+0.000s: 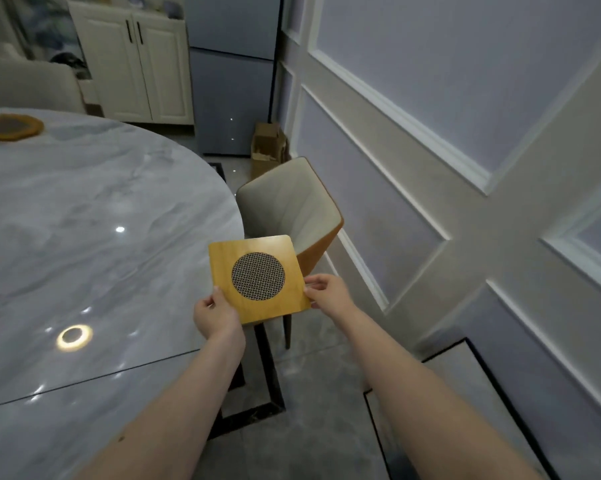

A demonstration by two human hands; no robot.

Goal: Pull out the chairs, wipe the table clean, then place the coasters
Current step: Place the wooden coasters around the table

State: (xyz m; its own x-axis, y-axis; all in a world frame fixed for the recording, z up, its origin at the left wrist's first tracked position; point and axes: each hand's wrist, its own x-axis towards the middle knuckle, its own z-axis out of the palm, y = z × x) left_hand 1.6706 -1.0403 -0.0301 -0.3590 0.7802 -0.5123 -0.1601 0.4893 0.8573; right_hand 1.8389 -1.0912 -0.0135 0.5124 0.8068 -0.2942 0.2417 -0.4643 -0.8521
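Nearest, the left hand [213, 315] and the right hand [326, 291] held a square coaster [259, 277] between them, fingers pinching its lower corners, just off the edge of the table [84, 237], above the floor. Behind it a chair [292, 206] stood pulled out. Far across the table one round coaster [11, 127] already lay. The table looked glossy, probably wiped; this coaster's placing remained.
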